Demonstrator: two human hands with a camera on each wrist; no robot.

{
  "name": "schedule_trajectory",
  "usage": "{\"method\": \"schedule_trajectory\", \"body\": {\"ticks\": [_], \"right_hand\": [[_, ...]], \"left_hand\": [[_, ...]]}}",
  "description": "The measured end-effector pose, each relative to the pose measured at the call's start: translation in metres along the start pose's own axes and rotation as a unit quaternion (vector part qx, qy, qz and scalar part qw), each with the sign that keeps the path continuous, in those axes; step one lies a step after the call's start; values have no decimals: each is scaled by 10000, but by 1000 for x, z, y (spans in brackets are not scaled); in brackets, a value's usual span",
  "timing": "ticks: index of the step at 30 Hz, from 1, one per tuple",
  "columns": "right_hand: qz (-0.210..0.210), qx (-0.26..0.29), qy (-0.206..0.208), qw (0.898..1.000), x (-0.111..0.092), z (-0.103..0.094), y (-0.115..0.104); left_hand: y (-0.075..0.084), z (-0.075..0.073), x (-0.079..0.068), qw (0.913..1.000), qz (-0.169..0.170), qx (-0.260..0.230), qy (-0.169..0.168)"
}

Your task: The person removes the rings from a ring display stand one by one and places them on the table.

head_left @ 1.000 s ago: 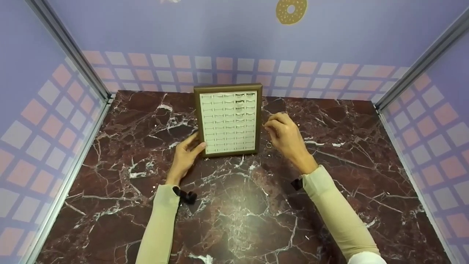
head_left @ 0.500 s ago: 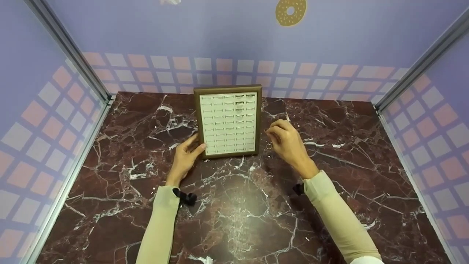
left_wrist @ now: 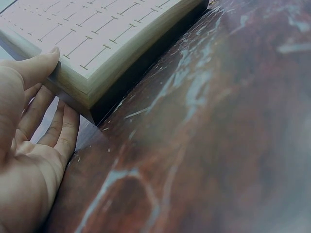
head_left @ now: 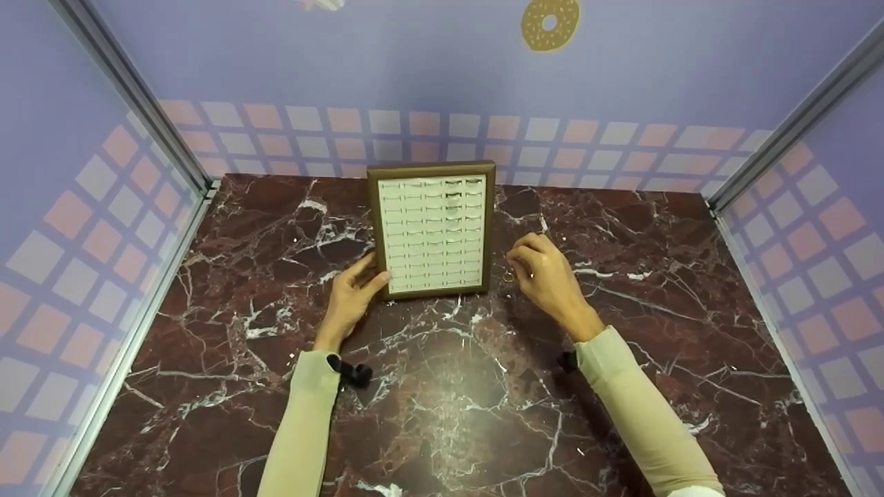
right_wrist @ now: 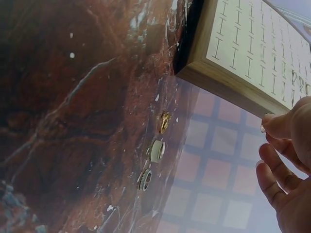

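A wooden-framed ring display board [head_left: 434,235], its white pad cut with rows of slits, stands propped up mid-table. My left hand [head_left: 350,297] holds its lower left edge, thumb on the front and fingers behind, as the left wrist view shows too. To the right of the board, my right hand [head_left: 549,279] pinches a small shiny ring [right_wrist: 263,129] between thumb and forefinger, mostly hidden by the fingers. On the table near that hand lie a gold ring [right_wrist: 164,122], a pale wide ring [right_wrist: 157,151] and a dark silvery ring [right_wrist: 145,180].
The table [head_left: 442,414] is dark red marble with white veins. Purple walls [head_left: 276,69] with pink and white squares enclose it at the back and both sides. Small pale specks are scattered over the tabletop.
My right hand has drawn down and slightly right, away from the board, uncovering a small pale thing on the table behind it. The left hand keeps its hold on the board.
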State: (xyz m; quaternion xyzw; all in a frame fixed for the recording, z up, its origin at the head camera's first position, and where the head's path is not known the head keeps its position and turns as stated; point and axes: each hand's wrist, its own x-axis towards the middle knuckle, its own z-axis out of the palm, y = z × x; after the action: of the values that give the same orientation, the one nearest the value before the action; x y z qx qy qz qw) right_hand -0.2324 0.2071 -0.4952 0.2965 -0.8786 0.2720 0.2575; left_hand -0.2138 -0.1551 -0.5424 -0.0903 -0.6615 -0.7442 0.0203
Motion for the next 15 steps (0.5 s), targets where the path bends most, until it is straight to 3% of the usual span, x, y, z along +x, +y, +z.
{"method": "schedule_trajectory", "body": {"ticks": [15], "right_hand": [[84, -164, -629, 9978, -11, 4, 10]], "left_hand": [[1, 0, 0, 9998, -164, 65, 62]]}}
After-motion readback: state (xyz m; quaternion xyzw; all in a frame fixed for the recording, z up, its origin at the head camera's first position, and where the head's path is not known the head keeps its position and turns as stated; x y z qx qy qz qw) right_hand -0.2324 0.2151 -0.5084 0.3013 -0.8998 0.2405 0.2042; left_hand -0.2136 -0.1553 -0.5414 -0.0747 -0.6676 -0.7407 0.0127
